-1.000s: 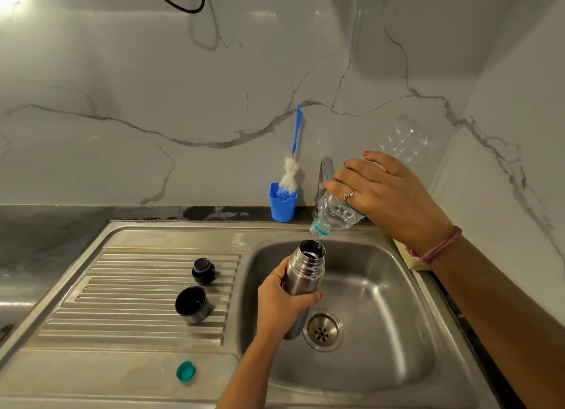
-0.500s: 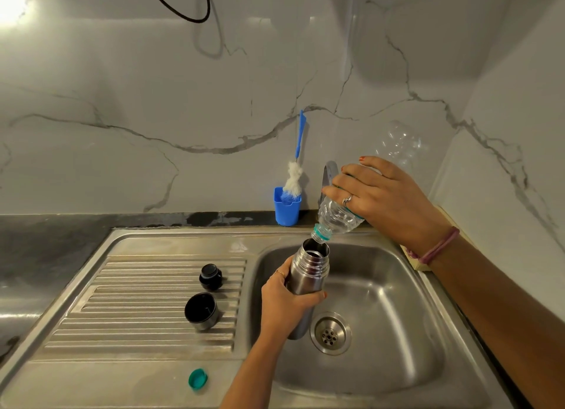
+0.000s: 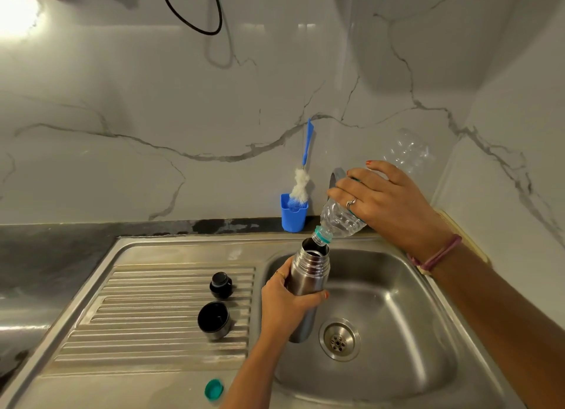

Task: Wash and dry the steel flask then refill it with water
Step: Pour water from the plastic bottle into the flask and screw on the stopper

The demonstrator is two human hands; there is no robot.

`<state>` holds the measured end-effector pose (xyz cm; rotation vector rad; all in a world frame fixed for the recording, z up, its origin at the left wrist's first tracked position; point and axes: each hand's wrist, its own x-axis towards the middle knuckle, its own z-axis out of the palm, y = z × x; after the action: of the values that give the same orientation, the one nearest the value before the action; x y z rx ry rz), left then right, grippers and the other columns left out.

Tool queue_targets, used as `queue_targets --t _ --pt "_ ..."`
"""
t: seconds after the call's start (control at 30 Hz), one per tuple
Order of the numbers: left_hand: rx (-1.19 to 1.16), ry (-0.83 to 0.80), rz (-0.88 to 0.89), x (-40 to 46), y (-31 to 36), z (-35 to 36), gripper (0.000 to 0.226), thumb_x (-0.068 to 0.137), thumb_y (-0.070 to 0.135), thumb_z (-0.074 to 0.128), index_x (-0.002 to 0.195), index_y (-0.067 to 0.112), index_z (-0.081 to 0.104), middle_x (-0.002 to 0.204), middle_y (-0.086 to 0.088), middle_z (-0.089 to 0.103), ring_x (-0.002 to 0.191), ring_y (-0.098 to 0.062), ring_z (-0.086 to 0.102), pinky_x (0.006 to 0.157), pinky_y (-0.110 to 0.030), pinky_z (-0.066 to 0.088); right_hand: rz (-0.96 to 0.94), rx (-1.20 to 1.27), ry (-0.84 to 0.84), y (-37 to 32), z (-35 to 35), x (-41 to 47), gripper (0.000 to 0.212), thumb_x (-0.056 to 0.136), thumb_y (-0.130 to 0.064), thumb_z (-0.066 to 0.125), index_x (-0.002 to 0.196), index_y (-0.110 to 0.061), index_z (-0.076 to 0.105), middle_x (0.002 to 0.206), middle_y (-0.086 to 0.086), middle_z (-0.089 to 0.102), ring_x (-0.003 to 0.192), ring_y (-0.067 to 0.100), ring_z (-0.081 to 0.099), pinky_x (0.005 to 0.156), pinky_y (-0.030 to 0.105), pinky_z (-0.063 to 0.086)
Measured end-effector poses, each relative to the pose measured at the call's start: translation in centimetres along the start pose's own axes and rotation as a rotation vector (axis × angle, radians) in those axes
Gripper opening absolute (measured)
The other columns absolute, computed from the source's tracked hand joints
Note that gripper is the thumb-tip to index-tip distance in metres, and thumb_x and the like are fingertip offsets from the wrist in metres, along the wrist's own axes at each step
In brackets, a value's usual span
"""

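Note:
My left hand (image 3: 286, 301) grips the steel flask (image 3: 310, 271) upright over the sink basin (image 3: 397, 332), its mouth uncovered. A clear plastic water bottle (image 3: 339, 220) is held by my right hand (image 3: 385, 201), tilted down to the left. The bottle's teal-ringed neck touches the flask's rim. On the draining board lie the flask's black stopper (image 3: 220, 285) and its steel cup lid (image 3: 214, 320). The bottle's teal cap (image 3: 213, 388) rests on the sink's front ledge.
A blue holder (image 3: 293, 214) with a blue-handled bottle brush (image 3: 302, 179) stands against the marble wall behind the sink. The tap (image 3: 334, 178) is partly hidden behind my right hand. A drain (image 3: 338, 338) sits in the basin's middle. Dark counter (image 3: 46, 256) lies to the left.
The bottle's neck has come down onto the flask's mouth, and the bottle is tipped more steeply. My left hand has kept the flask in place.

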<state>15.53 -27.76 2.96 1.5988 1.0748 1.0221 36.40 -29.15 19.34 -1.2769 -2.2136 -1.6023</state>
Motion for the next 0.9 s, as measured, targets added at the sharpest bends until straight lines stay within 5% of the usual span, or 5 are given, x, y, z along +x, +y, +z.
queue_targets --t 0.4,0.7,0.9 --pt "-0.015 0.008 -0.014 1.5 2.3 -4.4 0.055 0.061 0.017 0.093 0.104 0.036 0.062 0.090 0.021 0.070 0.087 0.006 0.064 0.071 -0.007 0.049 0.374 0.168 -0.092 -2.5 0.6 1.2 0.063 0.060 -0.005 0.085 0.118 -0.015 0.061 0.110 0.005 0.065 0.105 0.027 0.058 0.094 0.042 0.029" --pt "-0.020 0.079 0.029 2.9 4.0 -9.5 0.061 0.060 0.016 0.093 0.113 0.028 0.066 0.097 0.015 0.073 0.088 0.003 0.067 0.077 -0.014 0.054 0.785 0.556 -0.414 -5.0 0.8 4.3 0.073 0.066 -0.034 0.083 0.131 -0.029 0.049 0.124 -0.002 0.056 0.115 0.022 0.048 0.094 0.039 0.028" --pt "-0.035 0.171 0.034 3.9 5.0 -14.3 0.052 0.058 0.014 0.094 0.104 0.024 0.071 0.092 0.008 0.075 0.082 -0.004 0.068 0.074 -0.018 0.054 0.945 0.830 -0.332 -8.6 1.5 4.8 0.064 0.063 -0.029 0.084 0.121 -0.024 0.057 0.105 -0.004 0.064 0.101 0.023 0.059 0.087 0.041 0.044"
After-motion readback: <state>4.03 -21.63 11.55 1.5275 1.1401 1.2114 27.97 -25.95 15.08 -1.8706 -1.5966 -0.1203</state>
